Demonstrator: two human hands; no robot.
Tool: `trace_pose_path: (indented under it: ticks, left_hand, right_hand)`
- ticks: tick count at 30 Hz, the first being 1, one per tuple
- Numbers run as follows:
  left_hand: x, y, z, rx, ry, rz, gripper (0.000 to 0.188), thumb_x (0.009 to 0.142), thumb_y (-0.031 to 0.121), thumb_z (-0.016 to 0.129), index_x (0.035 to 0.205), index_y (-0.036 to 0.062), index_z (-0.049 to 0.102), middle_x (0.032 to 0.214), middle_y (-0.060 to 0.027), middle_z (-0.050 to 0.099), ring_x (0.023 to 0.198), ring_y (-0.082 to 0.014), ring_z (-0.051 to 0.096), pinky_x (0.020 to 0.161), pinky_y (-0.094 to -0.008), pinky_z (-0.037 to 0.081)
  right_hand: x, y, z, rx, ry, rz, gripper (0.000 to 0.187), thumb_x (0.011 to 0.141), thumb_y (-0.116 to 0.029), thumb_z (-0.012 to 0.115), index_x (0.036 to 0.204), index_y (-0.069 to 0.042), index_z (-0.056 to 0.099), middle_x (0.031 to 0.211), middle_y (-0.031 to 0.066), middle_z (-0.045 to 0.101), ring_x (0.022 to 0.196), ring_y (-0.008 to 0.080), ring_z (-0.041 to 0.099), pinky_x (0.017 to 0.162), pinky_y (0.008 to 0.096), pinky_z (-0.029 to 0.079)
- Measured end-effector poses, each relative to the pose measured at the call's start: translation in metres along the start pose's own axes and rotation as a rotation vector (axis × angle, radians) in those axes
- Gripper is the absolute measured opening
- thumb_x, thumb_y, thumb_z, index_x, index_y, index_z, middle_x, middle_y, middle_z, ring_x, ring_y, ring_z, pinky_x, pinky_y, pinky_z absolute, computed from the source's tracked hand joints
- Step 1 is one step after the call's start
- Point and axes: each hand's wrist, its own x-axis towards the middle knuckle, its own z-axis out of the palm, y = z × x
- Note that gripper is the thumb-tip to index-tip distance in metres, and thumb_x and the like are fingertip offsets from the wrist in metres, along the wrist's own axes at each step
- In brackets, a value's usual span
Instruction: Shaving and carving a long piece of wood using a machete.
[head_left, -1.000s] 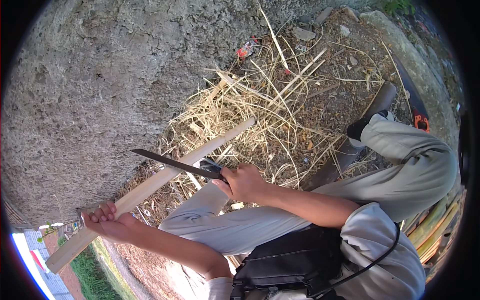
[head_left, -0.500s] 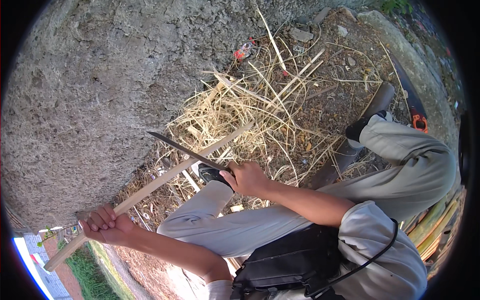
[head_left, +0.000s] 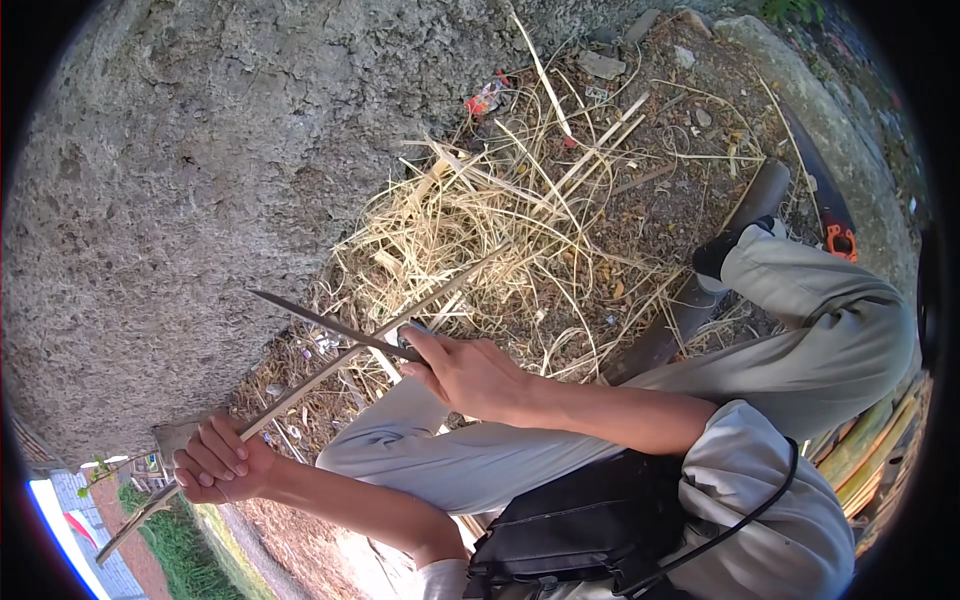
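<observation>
My left hand [head_left: 225,460] is closed around a long, pale bamboo strip [head_left: 300,394], near its lower-left end. The strip slants up to the right, and its narrow edge shows. In my right hand [head_left: 475,378] is a long knife [head_left: 318,319] with a dark blade, its handle hidden by my fingers. The blade crosses over the strip about midway, its tip pointing left toward the stone wall. At its far end the strip reaches over a heap of thin, curled shavings [head_left: 440,225].
A rough stone wall [head_left: 200,200] rises at the left. A dark pole [head_left: 760,195] lies under my foot at the right, with an orange-handled saw [head_left: 838,240] beyond it. Split bamboo pieces [head_left: 875,455] lie at the lower right. A black bag [head_left: 575,520] rests on my lap.
My right hand and the knife have moved left and slightly down along the strip. The strip has turned from its broad face to its narrow edge, with my left hand still around it.
</observation>
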Motion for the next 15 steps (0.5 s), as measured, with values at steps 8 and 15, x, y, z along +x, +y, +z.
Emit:
trace_pose_path:
  ticks: [8,15]
  left_hand:
    - [-0.008,0.008,0.001,0.001,-0.027,-0.012,0.039,0.089,0.019,0.050,0.053,0.0181,0.037,0.039,0.0027,0.036,0.032,-0.0073,0.032,0.042,-0.0224,0.034]
    - [-0.008,0.002,0.013,0.023,-0.118,-0.010,0.039,0.088,0.018,0.048,0.052,0.0172,0.035,0.037,0.0023,0.037,0.028,-0.0077,0.033,0.036,-0.0219,0.034]
  right_hand:
    - [-0.006,-0.043,-0.018,0.237,0.215,-0.332,0.028,0.095,-0.022,0.049,0.111,0.001,0.052,0.072,0.0125,0.063,0.044,0.0255,0.057,0.038,0.0358,0.046]
    - [-0.018,0.032,0.016,-0.060,-0.093,0.217,0.032,0.097,-0.025,0.043,0.089,0.004,0.056,0.060,0.0207,0.059,0.050,0.0386,0.058,0.045,0.0451,0.047]
